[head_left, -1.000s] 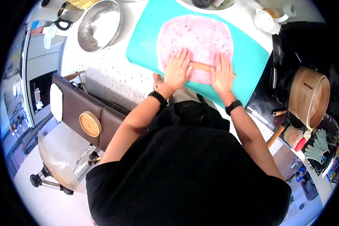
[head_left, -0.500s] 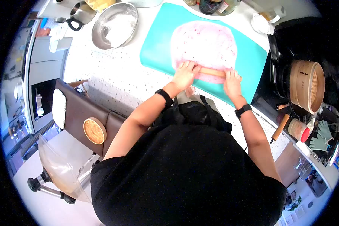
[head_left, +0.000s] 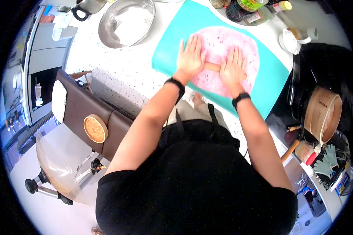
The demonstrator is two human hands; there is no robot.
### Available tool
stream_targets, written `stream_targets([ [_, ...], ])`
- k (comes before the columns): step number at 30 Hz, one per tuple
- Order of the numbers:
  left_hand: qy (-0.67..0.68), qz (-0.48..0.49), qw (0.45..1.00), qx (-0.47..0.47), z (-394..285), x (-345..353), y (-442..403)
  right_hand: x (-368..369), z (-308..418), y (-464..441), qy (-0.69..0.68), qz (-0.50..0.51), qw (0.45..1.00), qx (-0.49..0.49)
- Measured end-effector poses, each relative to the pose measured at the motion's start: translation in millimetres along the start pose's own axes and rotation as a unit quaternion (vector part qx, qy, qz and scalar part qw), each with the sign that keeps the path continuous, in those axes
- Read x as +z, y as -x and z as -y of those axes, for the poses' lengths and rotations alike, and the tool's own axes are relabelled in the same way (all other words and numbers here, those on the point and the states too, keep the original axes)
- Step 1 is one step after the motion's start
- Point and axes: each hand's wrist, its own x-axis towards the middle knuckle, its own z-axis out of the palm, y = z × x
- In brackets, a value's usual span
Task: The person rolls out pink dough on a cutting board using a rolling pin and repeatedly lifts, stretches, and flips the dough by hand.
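A wooden rolling pin (head_left: 212, 67) lies across a wide, flat sheet of pink dough (head_left: 227, 37) with darker red flecks. The dough rests on a turquoise mat (head_left: 166, 55). My left hand (head_left: 190, 58) presses flat on the pin's left end, fingers stretched forward over the dough's left edge. On the other end lies my right hand (head_left: 232, 69), palm down with its fingers extended, a little blurred. Between the two hands the middle of the pin shows; the rest is mostly covered by the palms.
A steel bowl (head_left: 139, 19) with white residue stands left of the mat. Bottles (head_left: 259, 15) and a white cup (head_left: 288, 41) are behind it. On the right are a bamboo steamer (head_left: 317, 111) and green gloves (head_left: 324, 166). A round woven tray (head_left: 95, 129) sits on a brown chair.
Both hands have moved forward with the rolling pin, from the dough's near edge toward its middle. Their fingers, curled round the pin before, are now stretched out. The camera view has shifted slightly.
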Motion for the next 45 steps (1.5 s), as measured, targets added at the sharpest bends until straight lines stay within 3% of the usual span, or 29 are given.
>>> stream_targets([
  [3,-0.009,-0.05,0.998,-0.022,9,9,-42,2,-7,-48,0.031,-0.015,0.999,0.011],
  [5,0.027,-0.052,0.998,-0.011,5,-7,-37,-6,-10,-47,0.004,0.017,0.998,-0.056],
  [7,-0.006,-0.032,0.999,0.027,-2,-1,24,0,-10,16,0.034,0.01,0.991,-0.128],
  [9,0.064,0.057,0.996,-0.008,-18,-22,66,-11,-1,70,-0.126,0.028,0.986,-0.103],
  [13,0.003,0.032,0.999,0.036,1,-9,9,-10,-5,8,0.01,0.054,0.994,-0.095],
  [15,-0.003,-0.024,0.998,0.055,10,-6,-53,-6,-13,-58,-0.017,0.011,0.997,-0.077],
  [18,-0.012,-0.065,0.996,0.052,19,-4,-78,-1,-31,-85,-0.002,-0.002,0.996,-0.086],
  [23,0.076,0.02,0.997,-0.004,-32,-6,22,-26,-22,1,-0.097,0.003,0.992,-0.082],
  [26,0.071,0.021,0.997,0.004,-23,10,-13,-2,-24,-4,-0.099,0.051,0.991,-0.07],
  [29,0.054,-0.011,0.998,-0.017,-2,32,-88,8,-28,-90,-0.029,0.004,0.998,-0.049],
  [31,0.045,-0.043,0.998,-0.019,5,38,-134,11,-29,-134,0.005,-0.062,0.997,0.047],
  [34,0.031,-0.079,0.996,-0.032,12,36,-156,13,-37,-153,-0.078,-0.096,0.989,0.077],
  [38,0.015,-0.074,0.997,-0.022,0,30,-122,21,-36,-121,-0.048,-0.14,0.989,0.006],
  [40,0.038,-0.035,0.999,-0.007,-4,18,-80,0,-25,-75,-0.027,-0.129,0.991,-0.008],
  [42,0.062,0.004,0.998,0.014,-14,0,-32,-7,-20,-23,-0.044,-0.007,0.998,-0.054],
  [45,0.101,0.05,0.993,0.018,-15,-13,10,-16,-22,13,-0.086,0.077,0.991,-0.065],
])
